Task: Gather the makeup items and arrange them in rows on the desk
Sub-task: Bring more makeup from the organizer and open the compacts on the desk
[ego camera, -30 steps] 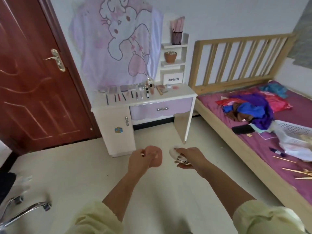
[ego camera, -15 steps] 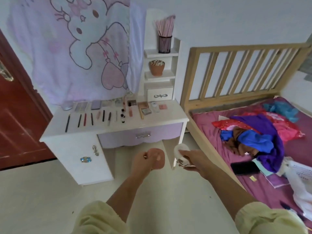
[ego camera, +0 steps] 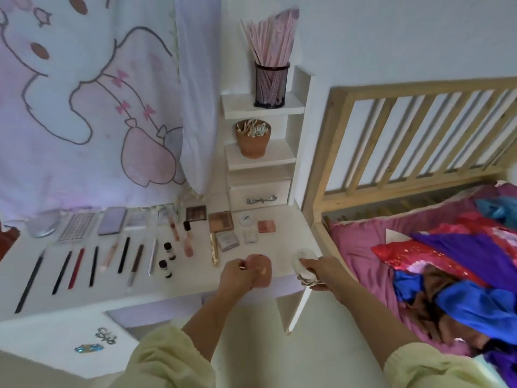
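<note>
Both hands now reach over the front edge of the desk [ego camera: 193, 285], which stood well ahead of them a second ago. At the desk's left, a row of slim pencils and brushes [ego camera: 77, 268] lies side by side, pointing front to back. Behind them, flat palettes and cases [ego camera: 112, 224] line the back edge. Two small dark-capped bottles [ego camera: 167, 259] stand just right of the pencils. The left hand [ego camera: 236, 275] has its fingers curled round a pink puff [ego camera: 263, 271], held above the front of the desk, right of the bottles. Near it, the right hand [ego camera: 321, 273] grips a round white compact [ego camera: 302, 263] at the desk's right front corner. A small metal tool [ego camera: 309, 282] is caught under the same fingers; I cannot tell what it is. Farther right, a bed [ego camera: 361, 242] carries a heap of bright clothes [ego camera: 453, 264].
</note>
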